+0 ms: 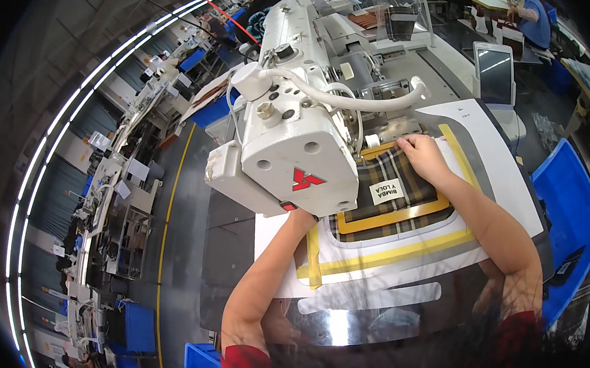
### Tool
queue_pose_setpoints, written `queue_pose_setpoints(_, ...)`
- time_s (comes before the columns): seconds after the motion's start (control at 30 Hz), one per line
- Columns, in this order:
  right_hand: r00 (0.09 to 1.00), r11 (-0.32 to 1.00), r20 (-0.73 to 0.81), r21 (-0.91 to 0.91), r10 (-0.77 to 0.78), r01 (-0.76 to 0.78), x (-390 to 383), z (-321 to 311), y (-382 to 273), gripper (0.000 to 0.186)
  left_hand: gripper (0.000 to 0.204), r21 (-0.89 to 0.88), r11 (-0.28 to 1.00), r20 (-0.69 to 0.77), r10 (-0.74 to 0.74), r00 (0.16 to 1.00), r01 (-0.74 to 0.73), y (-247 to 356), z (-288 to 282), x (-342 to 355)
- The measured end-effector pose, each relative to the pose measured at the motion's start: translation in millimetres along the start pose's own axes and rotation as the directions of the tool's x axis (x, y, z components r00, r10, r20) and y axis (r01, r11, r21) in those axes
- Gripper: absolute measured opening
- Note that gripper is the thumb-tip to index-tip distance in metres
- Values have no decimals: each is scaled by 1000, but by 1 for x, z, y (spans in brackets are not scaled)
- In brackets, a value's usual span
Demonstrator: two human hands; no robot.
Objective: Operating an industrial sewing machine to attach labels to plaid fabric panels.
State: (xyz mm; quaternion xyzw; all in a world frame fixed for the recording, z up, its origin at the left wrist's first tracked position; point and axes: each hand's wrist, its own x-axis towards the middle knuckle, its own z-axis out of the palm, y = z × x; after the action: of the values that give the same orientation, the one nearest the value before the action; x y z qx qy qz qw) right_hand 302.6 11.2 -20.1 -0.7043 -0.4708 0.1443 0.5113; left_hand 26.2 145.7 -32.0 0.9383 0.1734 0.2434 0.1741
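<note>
A dark plaid fabric piece (411, 182) with a pale label (387, 191) lies inside a yellow frame (402, 215) under the head of a white industrial sewing machine (304, 150). At the far edge of the fabric, my right hand (421, 156) is closed, its thumb and fingertips gripping the cloth beside the yellow frame. The machine head covers most of my left hand (302, 219); only the part near the wrist shows, by the near left of the frame, and its fingers are hidden. Yellow tape strips (393, 252) border a white template sheet (500, 191) beneath the fabric.
A clear plastic plate with a slot (369, 297) covers the near table edge. To the right stand a control screen (494, 73) and a blue bin (566, 223). A white hose (362, 103) arches over the machine. Other people work at the back.
</note>
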Motion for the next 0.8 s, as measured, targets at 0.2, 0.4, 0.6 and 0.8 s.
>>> queue_pose_setpoints(0.2, 1000, 998, -12, -70, -2, 1, -8, -3, 3, 25, 44, -201, 976, 133, -62, 989, 88, -4, 23, 11)
queue_pose_setpoints(0.4, 998, 994, 30, -92, 60, -57, -7, -5, 1, 23, 49, -297, 955, 91, 1, 996, 26, 7, 22, 9)
queue_pose_setpoints(0.6, 1000, 999, 17, -52, 13, -12, -10, -1, 1, 18, 50, -174, 985, 126, 21, 992, 2, 16, 19, 13)
queue_pose_setpoints(0.8, 810, 741, 237, -326, -537, 587, -41, 11, -23, 11, 39, -122, 992, 74, 39, 996, -30, 6, 21, 7)
